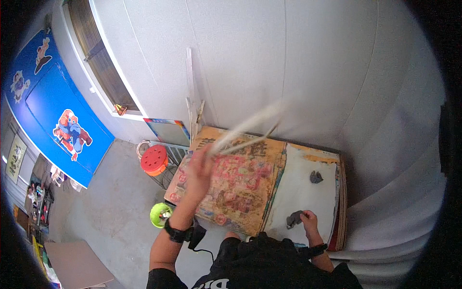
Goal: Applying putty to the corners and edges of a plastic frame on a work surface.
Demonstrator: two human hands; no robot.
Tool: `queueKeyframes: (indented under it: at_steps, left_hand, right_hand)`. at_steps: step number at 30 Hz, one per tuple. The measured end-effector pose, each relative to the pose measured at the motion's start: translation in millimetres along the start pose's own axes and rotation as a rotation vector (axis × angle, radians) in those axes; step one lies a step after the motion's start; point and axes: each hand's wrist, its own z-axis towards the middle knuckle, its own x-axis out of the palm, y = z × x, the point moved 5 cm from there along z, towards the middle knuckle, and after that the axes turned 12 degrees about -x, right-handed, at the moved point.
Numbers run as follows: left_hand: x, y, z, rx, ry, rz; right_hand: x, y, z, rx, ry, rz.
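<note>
My left hand [198, 166] is raised over the printed cardboard [231, 192]. It is closed around the lower end of a long pale stick [255, 120], smeared by motion into two streaks; I cannot tell whether it is one stick or two. Low on the right, my right hand [309, 223] pinches a dark grey lump [293, 219] over a white sheet [301, 192]. The lump looks soft and uneven; whether it is clay or crumpled cloth cannot be made out. A second dark grey lump [316, 177] lies farther up the same sheet.
Left of the cardboard are a red-topped round stool [154, 160] and a lime-green bin [159, 215]. Long strips [191, 86] lean on the wall behind. A pale curtain [399, 207] hangs at the right. A brown board [77, 265] lies at the lower left.
</note>
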Motion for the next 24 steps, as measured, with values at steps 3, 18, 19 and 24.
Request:
queueKeyframes:
  at_steps: [3,18,19,24]
  left_hand:
    - [-41.1,2.4,13.2,-0.352,-0.127,-0.459]
    - [9.6,401.2,-303.2,-1.303,-0.285,-0.475]
    - [14.4,368.2,-288.8,-1.267,-0.297,-0.333]
    - [-1.6,346.5,-270.6,-0.975,-0.082,-0.284]
  right_hand:
    - [-6.4,-20.4,-3.2,-0.006,0.006,0.003]
    - [-25.8,0.4,-16.5,0.018,-0.023,-0.196]
    - [-37.4,-0.4,-21.3,-0.06,-0.062,-0.221]
    - [-10.4,76.5,-16.0,-0.417,0.034,-0.598]
